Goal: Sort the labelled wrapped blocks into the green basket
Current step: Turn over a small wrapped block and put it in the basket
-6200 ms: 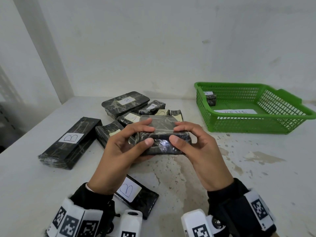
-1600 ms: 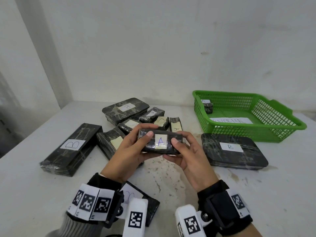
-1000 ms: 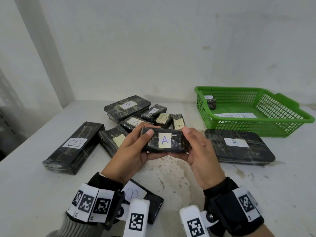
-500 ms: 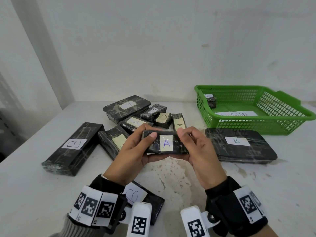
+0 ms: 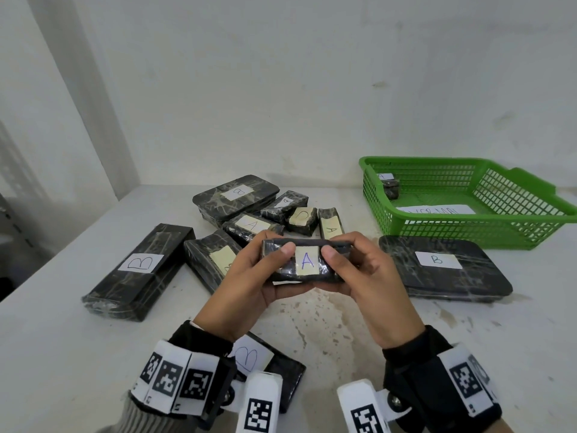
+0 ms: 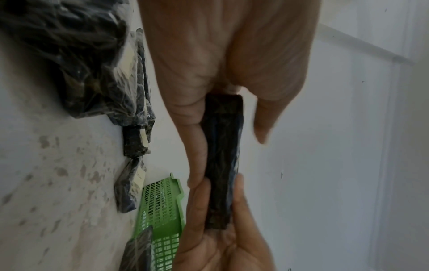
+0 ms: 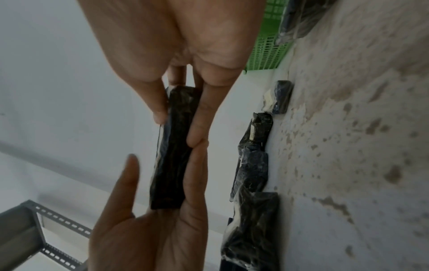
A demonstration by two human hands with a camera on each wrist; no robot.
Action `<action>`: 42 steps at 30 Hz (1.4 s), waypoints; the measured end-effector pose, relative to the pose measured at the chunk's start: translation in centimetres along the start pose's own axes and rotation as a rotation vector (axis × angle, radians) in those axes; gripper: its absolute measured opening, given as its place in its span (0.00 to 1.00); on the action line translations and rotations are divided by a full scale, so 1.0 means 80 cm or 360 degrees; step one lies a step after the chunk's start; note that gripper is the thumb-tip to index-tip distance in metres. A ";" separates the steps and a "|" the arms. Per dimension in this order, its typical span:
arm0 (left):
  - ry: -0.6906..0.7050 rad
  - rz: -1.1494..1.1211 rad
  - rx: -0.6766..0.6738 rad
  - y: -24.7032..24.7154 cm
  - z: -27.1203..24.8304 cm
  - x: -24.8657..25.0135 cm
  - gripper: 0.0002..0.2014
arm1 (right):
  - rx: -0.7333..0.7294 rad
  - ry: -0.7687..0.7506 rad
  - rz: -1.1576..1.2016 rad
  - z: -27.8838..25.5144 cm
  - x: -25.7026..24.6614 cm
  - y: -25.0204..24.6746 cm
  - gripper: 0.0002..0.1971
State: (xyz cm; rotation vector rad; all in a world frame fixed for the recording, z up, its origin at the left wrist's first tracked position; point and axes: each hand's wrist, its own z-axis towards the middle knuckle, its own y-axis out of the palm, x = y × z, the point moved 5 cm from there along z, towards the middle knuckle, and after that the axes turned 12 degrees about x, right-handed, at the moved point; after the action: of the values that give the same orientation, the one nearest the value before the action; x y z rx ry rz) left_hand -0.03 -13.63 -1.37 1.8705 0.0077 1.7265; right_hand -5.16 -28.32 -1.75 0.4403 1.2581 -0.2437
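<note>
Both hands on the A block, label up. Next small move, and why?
Probably carry the block right and forward toward the green basket. The left hand and right hand both hold it above the table, its A label is facing up and readable, and the basket already holds a small block that seems marked A. Letting the right hand take it alone looks sensible.

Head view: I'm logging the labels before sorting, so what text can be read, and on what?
"A": held block, gripped by left hand and right hand.
"A": two small blocks behind.
"B": long block, flat block by green basket, near block, rear block, upside down.
Basket's paper sheet and other labels: unreadable.
</note>
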 end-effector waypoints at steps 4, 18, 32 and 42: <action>-0.0047 -0.0072 -0.0086 0.001 -0.001 -0.003 0.12 | 0.0066 -0.0019 0.0015 0.002 0.000 -0.006 0.12; -0.0004 -0.0062 -0.0102 -0.004 -0.005 0.006 0.21 | -0.0053 0.0197 0.0243 0.002 0.005 0.001 0.21; 0.0014 -0.0084 0.0083 -0.005 -0.002 0.009 0.15 | -0.0068 0.0172 0.0290 0.002 0.001 0.002 0.16; -0.0010 -0.0023 0.0036 -0.004 -0.005 0.006 0.09 | 0.0087 0.0058 0.0279 0.002 -0.003 -0.001 0.09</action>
State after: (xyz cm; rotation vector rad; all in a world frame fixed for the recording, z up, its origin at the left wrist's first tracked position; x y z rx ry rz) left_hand -0.18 -13.04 -1.04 1.8877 0.0379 1.7173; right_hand -5.15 -28.43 -1.49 0.6008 1.2427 -0.1222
